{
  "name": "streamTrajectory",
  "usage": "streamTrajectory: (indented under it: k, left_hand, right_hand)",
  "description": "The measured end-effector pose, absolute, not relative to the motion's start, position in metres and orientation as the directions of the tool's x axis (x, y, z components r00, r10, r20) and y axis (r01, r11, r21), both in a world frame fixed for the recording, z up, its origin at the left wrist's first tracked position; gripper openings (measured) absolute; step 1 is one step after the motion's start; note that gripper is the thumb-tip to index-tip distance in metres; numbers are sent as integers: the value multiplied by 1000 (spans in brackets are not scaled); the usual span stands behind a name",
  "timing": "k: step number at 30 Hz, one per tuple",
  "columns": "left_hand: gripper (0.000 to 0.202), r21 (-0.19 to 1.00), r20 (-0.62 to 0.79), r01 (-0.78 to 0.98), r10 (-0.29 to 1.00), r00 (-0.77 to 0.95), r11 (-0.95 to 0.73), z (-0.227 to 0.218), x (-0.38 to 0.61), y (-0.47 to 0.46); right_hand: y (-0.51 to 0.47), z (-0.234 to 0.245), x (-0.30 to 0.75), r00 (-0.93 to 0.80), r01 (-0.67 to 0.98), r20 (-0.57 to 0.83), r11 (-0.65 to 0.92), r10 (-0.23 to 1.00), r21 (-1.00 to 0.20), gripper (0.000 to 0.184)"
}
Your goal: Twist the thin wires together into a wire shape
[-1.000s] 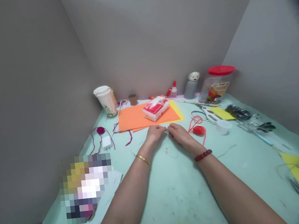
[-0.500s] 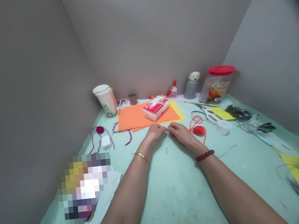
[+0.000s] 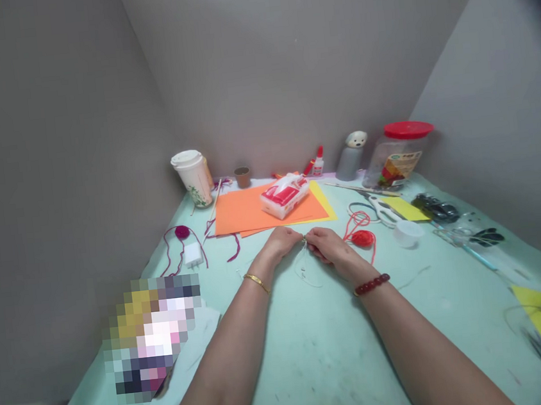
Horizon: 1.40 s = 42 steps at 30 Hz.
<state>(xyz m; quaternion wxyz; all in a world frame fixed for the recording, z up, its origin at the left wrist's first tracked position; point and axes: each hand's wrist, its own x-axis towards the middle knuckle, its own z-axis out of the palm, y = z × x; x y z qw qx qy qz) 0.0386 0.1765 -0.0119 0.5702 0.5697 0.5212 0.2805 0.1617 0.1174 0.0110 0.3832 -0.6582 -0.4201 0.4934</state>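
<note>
My left hand (image 3: pixel 283 242) and my right hand (image 3: pixel 328 245) meet at the middle of the table, fingertips almost touching. Both are closed in a pinch on a thin white thread (image 3: pixel 297 265), which hangs in loose loops below the fingers onto the green cloth. A tiny greenish or gold bit shows at the fingertips; its kind is too small to tell. Small specks sit along the thread under my hands. Just right of my right hand lies a ball of red yarn (image 3: pixel 362 238) with loose strands.
Behind my hands, a tissue pack (image 3: pixel 285 196) rests on orange paper (image 3: pixel 237 211). White scissors (image 3: pixel 381 209), a small clear cup (image 3: pixel 408 234) and a red-lidded jar (image 3: pixel 394 157) stand or lie to the right. Leftward are purple yarn (image 3: pixel 182 232), a white charger (image 3: pixel 192 255) and a lidded cup (image 3: pixel 194 179).
The view has shifted slightly. My fingertips have drawn a little apart, showing the tiny bit between them, and my right hand has turned slightly; both hands keep their pinch.
</note>
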Motion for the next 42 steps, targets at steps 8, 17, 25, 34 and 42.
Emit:
streamTrajectory:
  k: [8, 17, 25, 34, 42]
  left_hand:
    - [28, 919, -225, 390, 894, 387, 62, -11, 25, 169]
    - [17, 832, -29, 537, 955, 295, -141, -21, 33, 153]
    - [19, 820, -48, 566, 975, 216, -84, -23, 40, 151]
    - [26, 856, -51, 497, 934, 354, -141, -20, 32, 150]
    - [30, 813, -36, 534, 895, 445, -233, -18, 27, 151]
  right_hand:
    - [108, 16, 164, 148, 202, -334, -359, 931, -911, 17]
    - [107, 12, 163, 195, 291, -280, -328, 940, -899, 14]
    - [109, 5, 161, 244, 352, -264, -339, 933, -873, 12]
    - [109, 2, 161, 262, 308, -310, -384, 914, -871, 11]
    - [108, 9, 152, 314, 255, -381, -464, 870, -848, 29]
